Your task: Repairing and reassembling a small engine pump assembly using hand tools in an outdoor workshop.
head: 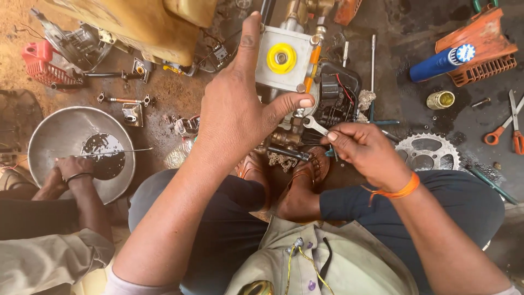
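The left hand [232, 109] is clamped over the near-left side of a small grey pump body [284, 60] with a yellow round cap, which stands on the dirt floor [174, 93] just beyond the person's sandalled feet; the thumb presses the lower right corner and the fingers [248, 43] reach up along its left edge. The right hand [363, 150] pinches a small open-ended spanner [315, 125] between thumb and fingertips. The spanner's long axis runs up-left from that hand, its jaw end touching or just short of the brass fittings [289, 134] under the pump, directly below the left thumb. The right hand is nearer the fittings. A co-worker's hand [68, 172] rests on a steel bowl [54, 136] well to the left.
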